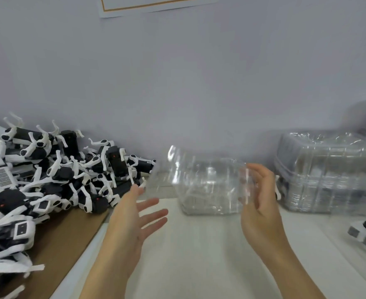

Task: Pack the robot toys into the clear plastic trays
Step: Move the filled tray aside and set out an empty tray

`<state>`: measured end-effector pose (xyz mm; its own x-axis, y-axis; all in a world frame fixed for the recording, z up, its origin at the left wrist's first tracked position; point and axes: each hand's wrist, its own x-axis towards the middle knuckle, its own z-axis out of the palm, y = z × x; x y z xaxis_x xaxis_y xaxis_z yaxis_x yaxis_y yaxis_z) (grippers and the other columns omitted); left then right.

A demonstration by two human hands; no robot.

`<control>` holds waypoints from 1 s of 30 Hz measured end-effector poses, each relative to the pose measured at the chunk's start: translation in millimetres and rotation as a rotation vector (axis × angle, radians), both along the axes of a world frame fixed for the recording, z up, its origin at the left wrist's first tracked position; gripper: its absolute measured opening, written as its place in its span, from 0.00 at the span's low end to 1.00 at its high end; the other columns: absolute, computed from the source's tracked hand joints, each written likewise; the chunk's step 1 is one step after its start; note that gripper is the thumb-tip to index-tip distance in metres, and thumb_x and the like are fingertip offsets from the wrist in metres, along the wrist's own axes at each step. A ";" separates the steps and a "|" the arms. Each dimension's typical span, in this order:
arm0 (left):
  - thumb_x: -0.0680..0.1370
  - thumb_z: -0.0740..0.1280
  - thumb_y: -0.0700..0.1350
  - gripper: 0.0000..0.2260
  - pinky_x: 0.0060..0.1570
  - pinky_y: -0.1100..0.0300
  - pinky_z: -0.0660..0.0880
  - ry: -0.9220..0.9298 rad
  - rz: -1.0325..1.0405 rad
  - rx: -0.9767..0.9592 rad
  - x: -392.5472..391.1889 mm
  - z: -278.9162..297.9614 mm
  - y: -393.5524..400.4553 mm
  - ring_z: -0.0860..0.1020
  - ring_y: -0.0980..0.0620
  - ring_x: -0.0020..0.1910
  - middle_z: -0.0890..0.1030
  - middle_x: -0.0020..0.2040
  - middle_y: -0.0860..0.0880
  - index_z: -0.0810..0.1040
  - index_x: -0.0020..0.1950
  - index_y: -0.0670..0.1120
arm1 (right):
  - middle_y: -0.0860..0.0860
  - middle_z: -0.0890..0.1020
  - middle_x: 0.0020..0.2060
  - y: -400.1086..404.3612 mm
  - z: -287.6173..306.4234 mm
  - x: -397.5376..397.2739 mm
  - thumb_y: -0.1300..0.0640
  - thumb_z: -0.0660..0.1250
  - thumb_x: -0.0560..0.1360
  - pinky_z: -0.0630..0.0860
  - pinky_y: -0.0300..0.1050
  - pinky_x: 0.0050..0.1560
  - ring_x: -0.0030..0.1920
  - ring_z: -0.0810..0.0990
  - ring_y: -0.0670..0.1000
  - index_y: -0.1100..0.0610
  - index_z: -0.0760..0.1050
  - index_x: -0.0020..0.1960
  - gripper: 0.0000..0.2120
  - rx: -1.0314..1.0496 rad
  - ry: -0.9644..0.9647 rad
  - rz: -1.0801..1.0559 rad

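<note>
The right hand [260, 197] holds a clear plastic tray [207, 180] by its right edge, lifted and tilted above the white table [199, 255]; the left hand [132, 219] is spread wide and empty beside it. The robot toys [48, 180] lie heaped at the left — none packed in this tray yet. This looks like readying a tray; next, set it flat and fetch a toy.

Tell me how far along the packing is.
Early or mid-job. Done: a stack of clear trays at right seems to hold dark toys, though blurred. In hand: the right hand grips an empty clear tray; the left hand is open. Left: a big pile of robot toys.
</note>
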<state>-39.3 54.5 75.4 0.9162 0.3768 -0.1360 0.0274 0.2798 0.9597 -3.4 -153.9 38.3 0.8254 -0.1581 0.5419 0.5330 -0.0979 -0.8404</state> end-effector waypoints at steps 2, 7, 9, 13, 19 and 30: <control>0.77 0.64 0.63 0.25 0.41 0.45 0.83 -0.031 -0.037 -0.046 -2.2 7.3 6.5 0.84 0.37 0.48 0.80 0.57 0.42 0.73 0.69 0.52 | 0.29 0.70 0.62 8.6 -1.7 -1.9 0.53 0.53 0.83 0.66 0.33 0.62 0.66 0.69 0.35 0.30 0.62 0.63 0.18 -0.178 -0.081 0.031; 0.61 0.63 0.77 0.41 0.39 0.45 0.83 0.127 -0.070 0.108 -13.2 11.5 29.1 0.83 0.37 0.49 0.79 0.58 0.41 0.73 0.70 0.58 | 0.36 0.64 0.71 20.2 -0.4 -8.7 0.64 0.53 0.81 0.62 0.40 0.71 0.75 0.62 0.45 0.30 0.59 0.67 0.29 -0.485 -0.239 0.065; 0.63 0.67 0.73 0.35 0.38 0.49 0.82 0.164 -0.057 0.119 -14.3 7.8 36.3 0.84 0.39 0.47 0.80 0.56 0.40 0.77 0.64 0.56 | 0.33 0.62 0.72 24.4 0.4 -11.3 0.67 0.55 0.79 0.60 0.41 0.74 0.76 0.59 0.43 0.30 0.60 0.67 0.33 -0.554 -0.226 0.084; 0.74 0.71 0.53 0.19 0.39 0.51 0.79 0.013 -0.026 0.018 -8.8 -1.8 42.8 0.80 0.44 0.45 0.76 0.53 0.43 0.75 0.60 0.46 | 0.30 0.54 0.75 29.1 -0.4 -15.7 0.69 0.65 0.76 0.56 0.47 0.73 0.77 0.51 0.38 0.27 0.56 0.69 0.41 -0.642 -0.131 0.148; 0.67 0.68 0.45 0.26 0.40 0.55 0.72 -0.383 0.040 0.029 -0.6 -5.0 37.7 0.77 0.54 0.40 0.80 0.58 0.52 0.74 0.64 0.61 | 0.39 0.71 0.70 6.1 12.4 -12.1 0.59 0.65 0.66 0.72 0.50 0.67 0.66 0.75 0.45 0.25 0.60 0.69 0.40 -0.067 0.250 0.392; 0.60 0.73 0.67 0.29 0.51 0.57 0.73 -0.084 -0.317 0.420 2.9 -25.6 22.7 0.81 0.55 0.50 0.82 0.54 0.55 0.74 0.60 0.66 | 0.51 0.79 0.43 -34.2 29.5 -8.9 0.44 0.69 0.74 0.77 0.48 0.44 0.36 0.78 0.50 0.45 0.75 0.64 0.19 -0.026 0.659 0.199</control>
<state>-36.4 77.2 49.8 0.9953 0.0855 0.0458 -0.0337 -0.1384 0.9898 -12.3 -188.1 67.8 0.9960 0.0369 -0.0817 -0.0787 -0.0759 -0.9940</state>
